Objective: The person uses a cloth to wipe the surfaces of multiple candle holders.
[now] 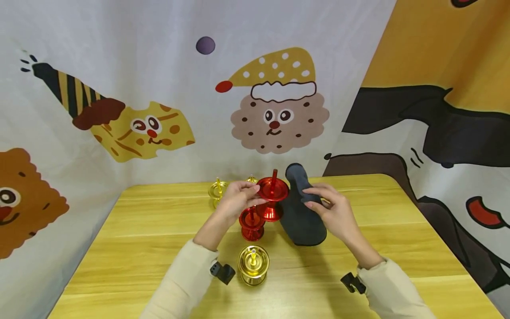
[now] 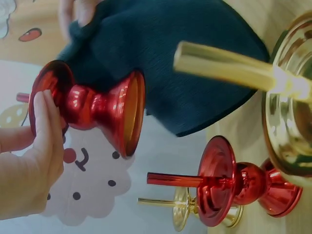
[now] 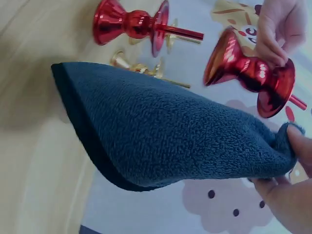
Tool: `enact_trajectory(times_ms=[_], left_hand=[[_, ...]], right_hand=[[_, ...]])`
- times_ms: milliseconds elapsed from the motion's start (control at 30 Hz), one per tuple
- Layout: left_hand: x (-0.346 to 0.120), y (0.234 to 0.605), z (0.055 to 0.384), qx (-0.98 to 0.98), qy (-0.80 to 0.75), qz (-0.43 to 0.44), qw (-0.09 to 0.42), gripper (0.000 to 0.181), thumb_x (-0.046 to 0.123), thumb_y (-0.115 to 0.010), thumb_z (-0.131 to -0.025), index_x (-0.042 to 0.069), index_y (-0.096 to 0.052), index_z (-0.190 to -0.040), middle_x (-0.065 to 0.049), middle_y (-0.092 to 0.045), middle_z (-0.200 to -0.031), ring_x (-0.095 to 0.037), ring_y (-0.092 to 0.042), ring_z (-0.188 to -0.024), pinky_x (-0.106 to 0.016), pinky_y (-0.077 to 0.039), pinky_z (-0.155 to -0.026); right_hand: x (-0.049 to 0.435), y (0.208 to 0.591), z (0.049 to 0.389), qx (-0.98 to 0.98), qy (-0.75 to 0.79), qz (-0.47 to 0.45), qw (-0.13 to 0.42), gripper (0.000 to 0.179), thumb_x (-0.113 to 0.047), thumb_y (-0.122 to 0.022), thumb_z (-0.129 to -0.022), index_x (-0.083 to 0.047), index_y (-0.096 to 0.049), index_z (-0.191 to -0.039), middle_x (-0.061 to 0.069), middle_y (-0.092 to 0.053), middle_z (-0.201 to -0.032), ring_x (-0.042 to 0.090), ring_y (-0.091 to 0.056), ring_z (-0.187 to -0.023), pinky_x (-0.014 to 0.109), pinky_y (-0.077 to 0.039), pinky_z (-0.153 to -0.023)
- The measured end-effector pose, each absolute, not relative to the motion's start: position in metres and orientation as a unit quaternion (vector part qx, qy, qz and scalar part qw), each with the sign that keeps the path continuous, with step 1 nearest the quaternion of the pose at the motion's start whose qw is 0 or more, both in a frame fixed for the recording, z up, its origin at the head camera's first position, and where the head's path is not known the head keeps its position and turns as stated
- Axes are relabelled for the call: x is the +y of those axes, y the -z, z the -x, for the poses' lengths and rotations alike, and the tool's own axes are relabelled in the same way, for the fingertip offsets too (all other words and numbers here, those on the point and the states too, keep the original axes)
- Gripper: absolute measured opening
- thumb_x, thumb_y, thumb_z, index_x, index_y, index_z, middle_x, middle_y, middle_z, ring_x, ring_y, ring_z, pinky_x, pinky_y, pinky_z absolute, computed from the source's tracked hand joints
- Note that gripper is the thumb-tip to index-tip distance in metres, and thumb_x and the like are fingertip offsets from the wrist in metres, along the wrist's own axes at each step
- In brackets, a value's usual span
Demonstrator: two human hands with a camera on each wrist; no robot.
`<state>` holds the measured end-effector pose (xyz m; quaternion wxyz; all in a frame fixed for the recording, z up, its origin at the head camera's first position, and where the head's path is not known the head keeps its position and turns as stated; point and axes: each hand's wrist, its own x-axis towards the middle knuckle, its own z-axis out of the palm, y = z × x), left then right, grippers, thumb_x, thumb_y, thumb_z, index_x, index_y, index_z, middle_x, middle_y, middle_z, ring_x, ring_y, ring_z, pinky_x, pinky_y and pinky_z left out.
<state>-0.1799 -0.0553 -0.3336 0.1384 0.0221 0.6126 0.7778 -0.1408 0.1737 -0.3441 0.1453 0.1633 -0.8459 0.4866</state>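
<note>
My left hand (image 1: 237, 200) pinches the rim of a shiny red candle holder (image 1: 271, 211), lifted above the table with its spike upward. From my right hand (image 1: 334, 211) hangs a dark blue-grey cloth (image 1: 301, 223), gripped near its upper end between thumb and fingers. In the right wrist view the cloth (image 3: 161, 131) shows a looped, towel-like face and a darker edge, beside the raised holder but apart from it. Below the left hand a second red candle holder (image 1: 252, 225) stands upright. Nearer me stands a gold candle holder (image 1: 253, 266).
Two more gold candle holders, one at the back left (image 1: 218, 189) and one partly hidden behind the hand (image 1: 252, 179), stand near the table's far edge. The wooden table (image 1: 131, 248) meets a cartoon-printed curtain (image 1: 167, 88) behind it.
</note>
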Motion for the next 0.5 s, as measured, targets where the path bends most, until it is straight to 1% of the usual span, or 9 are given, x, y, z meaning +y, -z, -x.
enact_trajectory(times_ms=[100, 167, 233, 300, 433, 500], left_hand=[[-0.059, 0.332, 0.182, 0.606, -0.785, -0.016, 0.127, 0.02, -0.004, -0.044, -0.094, -0.019, -0.047, -0.107, -0.015, -0.05, -0.09, -0.016, -0.059, -0.07, -0.03, -0.053, -0.076], [-0.059, 0.332, 0.182, 0.597, -0.793, -0.01, 0.12, 0.02, -0.004, -0.043, -0.094, -0.019, -0.047, -0.107, -0.015, -0.051, -0.09, -0.017, -0.06, -0.071, -0.03, -0.053, -0.077], [-0.057, 0.33, 0.182, 0.588, -0.8, -0.006, 0.119, 0.02, -0.004, -0.043, -0.094, -0.019, -0.048, -0.106, -0.014, -0.051, -0.091, -0.017, -0.059, -0.072, -0.031, -0.053, -0.078], [-0.054, 0.33, 0.18, 0.582, -0.803, -0.008, 0.128, 0.018, -0.004, -0.044, -0.094, -0.018, -0.048, -0.104, -0.013, -0.052, -0.09, -0.017, -0.06, -0.072, -0.032, -0.053, -0.078], [-0.049, 0.331, 0.178, 0.593, -0.789, -0.028, 0.159, 0.02, 0.001, -0.046, -0.095, -0.016, -0.05, -0.105, -0.011, -0.056, -0.087, -0.016, -0.061, -0.072, -0.031, -0.053, -0.079], [-0.048, 0.331, 0.176, 0.62, -0.767, -0.04, 0.16, 0.024, 0.005, -0.047, -0.095, -0.015, -0.052, -0.108, -0.011, -0.056, -0.089, -0.016, -0.06, -0.076, -0.031, -0.052, -0.081]], right_hand=[[0.177, 0.352, 0.138, -0.839, -0.494, -0.182, 0.134, 0.025, 0.005, -0.066, -0.079, -0.002, -0.068, -0.103, 0.015, -0.055, -0.116, 0.028, -0.055, -0.103, 0.022, -0.051, -0.076], [0.176, 0.358, 0.137, -0.833, -0.499, -0.2, 0.128, 0.026, 0.006, -0.066, -0.078, -0.002, -0.068, -0.102, 0.015, -0.055, -0.115, 0.027, -0.055, -0.1, 0.017, -0.05, -0.072], [0.173, 0.364, 0.137, -0.825, -0.508, -0.214, 0.121, 0.026, 0.006, -0.066, -0.078, -0.002, -0.068, -0.102, 0.016, -0.055, -0.116, 0.027, -0.056, -0.099, 0.017, -0.05, -0.072], [0.169, 0.367, 0.136, -0.816, -0.519, -0.223, 0.12, 0.026, 0.007, -0.066, -0.078, -0.001, -0.068, -0.102, 0.016, -0.055, -0.116, 0.026, -0.057, -0.098, 0.017, -0.051, -0.073], [0.162, 0.368, 0.137, -0.802, -0.54, -0.22, 0.128, 0.026, 0.009, -0.065, -0.078, 0.001, -0.067, -0.102, 0.017, -0.055, -0.116, 0.019, -0.058, -0.097, 0.018, -0.05, -0.078], [0.16, 0.368, 0.137, -0.799, -0.547, -0.214, 0.13, 0.025, 0.009, -0.065, -0.078, 0.001, -0.068, -0.101, 0.016, -0.055, -0.115, 0.015, -0.058, -0.096, 0.018, -0.05, -0.078]])
